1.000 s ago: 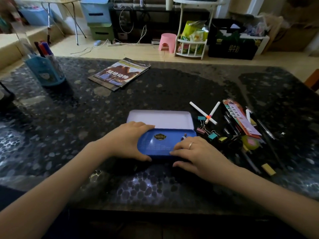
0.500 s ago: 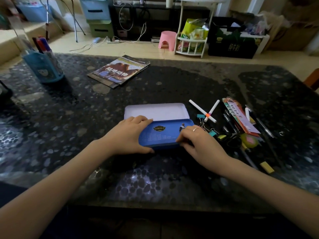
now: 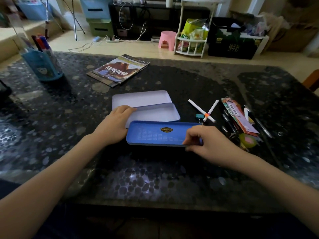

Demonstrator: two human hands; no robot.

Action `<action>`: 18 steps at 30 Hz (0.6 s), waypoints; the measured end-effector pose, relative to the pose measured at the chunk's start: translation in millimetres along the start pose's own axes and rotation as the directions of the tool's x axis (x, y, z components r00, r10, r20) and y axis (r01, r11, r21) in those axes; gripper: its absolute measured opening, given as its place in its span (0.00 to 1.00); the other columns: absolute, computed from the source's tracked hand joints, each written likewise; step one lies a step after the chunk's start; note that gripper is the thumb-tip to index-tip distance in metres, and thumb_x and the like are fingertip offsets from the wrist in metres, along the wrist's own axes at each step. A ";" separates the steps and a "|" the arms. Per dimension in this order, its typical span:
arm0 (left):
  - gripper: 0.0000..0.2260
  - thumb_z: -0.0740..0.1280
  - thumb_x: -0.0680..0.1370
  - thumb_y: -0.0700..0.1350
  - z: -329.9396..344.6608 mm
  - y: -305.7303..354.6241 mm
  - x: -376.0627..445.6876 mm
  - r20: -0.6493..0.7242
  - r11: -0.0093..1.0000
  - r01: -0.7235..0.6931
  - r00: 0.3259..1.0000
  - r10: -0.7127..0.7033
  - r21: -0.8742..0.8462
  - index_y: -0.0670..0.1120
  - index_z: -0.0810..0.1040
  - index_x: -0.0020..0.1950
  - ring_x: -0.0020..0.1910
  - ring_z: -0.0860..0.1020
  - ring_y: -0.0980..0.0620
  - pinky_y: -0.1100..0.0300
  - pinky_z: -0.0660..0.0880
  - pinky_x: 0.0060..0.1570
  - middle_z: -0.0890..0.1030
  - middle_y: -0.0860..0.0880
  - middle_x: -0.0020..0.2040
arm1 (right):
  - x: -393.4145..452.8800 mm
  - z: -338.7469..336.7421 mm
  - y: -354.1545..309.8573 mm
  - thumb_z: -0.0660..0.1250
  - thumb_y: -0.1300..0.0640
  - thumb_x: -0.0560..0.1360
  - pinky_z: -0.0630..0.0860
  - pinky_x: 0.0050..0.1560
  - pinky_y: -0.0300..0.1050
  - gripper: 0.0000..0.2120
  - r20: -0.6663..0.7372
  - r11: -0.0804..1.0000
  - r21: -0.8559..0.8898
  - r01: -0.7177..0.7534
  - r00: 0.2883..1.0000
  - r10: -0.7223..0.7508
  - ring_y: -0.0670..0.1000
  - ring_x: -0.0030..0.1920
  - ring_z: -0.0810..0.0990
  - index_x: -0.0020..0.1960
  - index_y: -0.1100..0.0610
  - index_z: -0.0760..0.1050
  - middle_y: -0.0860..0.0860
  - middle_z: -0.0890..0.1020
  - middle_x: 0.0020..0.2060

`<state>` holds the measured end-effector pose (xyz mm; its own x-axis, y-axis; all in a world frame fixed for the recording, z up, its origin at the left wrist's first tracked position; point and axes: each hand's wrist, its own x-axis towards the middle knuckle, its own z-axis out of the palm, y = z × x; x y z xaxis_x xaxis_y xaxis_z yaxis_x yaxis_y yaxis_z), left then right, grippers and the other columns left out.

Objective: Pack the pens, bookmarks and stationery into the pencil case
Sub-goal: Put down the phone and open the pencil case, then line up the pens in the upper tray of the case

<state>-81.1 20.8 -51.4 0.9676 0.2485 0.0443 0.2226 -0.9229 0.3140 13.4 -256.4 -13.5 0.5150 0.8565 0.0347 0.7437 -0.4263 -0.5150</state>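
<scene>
the pencil case (image 3: 151, 112) lies in the middle of the dark speckled worktop (image 3: 189, 80), a tin in three visible parts: a pale lid (image 3: 140, 98) lying open at the back, a pale tray (image 3: 153, 112) in front of it with nothing showing inside, and a blue tray (image 3: 155, 133) nearest the person, printed with a gold badge and also showing nothing in it. the left hand (image 3: 114, 125) rests with fingers laid over the left end of the pale tray. the right hand (image 3: 208, 143) pinches the near right edge of the blue tray between thumb and curled fingers.

right of the case, two white pens (image 3: 206, 110) lie crossed, with one teal binder clip (image 3: 200, 116) just beside them. further right is a loose heap: bookmarks (image 3: 239, 116), several dark pens (image 3: 228, 120) and a yellow-green tape roll (image 3: 247, 140); the count there is unclear.

at the far left a blue pen holder (image 3: 42, 65) stands with markers upright in it. one magazine (image 3: 119, 70) lies behind the case.
</scene>
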 end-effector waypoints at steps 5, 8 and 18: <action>0.26 0.68 0.74 0.54 5.1 2.0 0.2 -0.104 0.997 0.045 0.994 -0.037 0.070 0.45 0.68 0.68 0.69 0.65 0.44 0.49 0.67 0.63 0.69 0.45 0.67 | -5.5 0.9 -6.3 0.75 0.57 0.68 0.75 0.43 0.39 0.11 0.253 0.998 -0.051 -0.043 0.966 0.054 0.43 0.40 0.77 0.38 0.47 0.73 0.45 0.78 0.39; 0.26 0.66 0.74 0.59 7.5 4.3 -1.0 -0.110 0.991 0.071 0.992 -0.059 0.115 0.44 0.70 0.66 0.73 0.61 0.44 0.49 0.64 0.66 0.70 0.45 0.67 | -4.8 0.0 -1.6 0.73 0.55 0.70 0.76 0.45 0.42 0.08 0.384 0.986 -0.156 -0.062 0.916 0.119 0.44 0.41 0.76 0.38 0.47 0.75 0.46 0.79 0.41; 0.14 0.62 0.78 0.52 4.5 51.5 -17.0 -0.116 0.983 -0.171 0.977 0.177 0.065 0.47 0.75 0.60 0.64 0.71 0.49 0.53 0.71 0.59 0.74 0.48 0.63 | 2.3 -27.7 10.0 0.70 0.51 0.73 0.79 0.49 0.43 0.03 0.492 0.953 -0.161 -0.258 0.816 0.304 0.47 0.45 0.80 0.43 0.50 0.78 0.48 0.81 0.44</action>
<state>-85.5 -32.3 -40.3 0.9713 0.1133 0.2089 0.0615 -0.9689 0.2397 33.9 -266.7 5.2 0.4363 0.7123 -0.5498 0.6442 -0.6739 -0.3618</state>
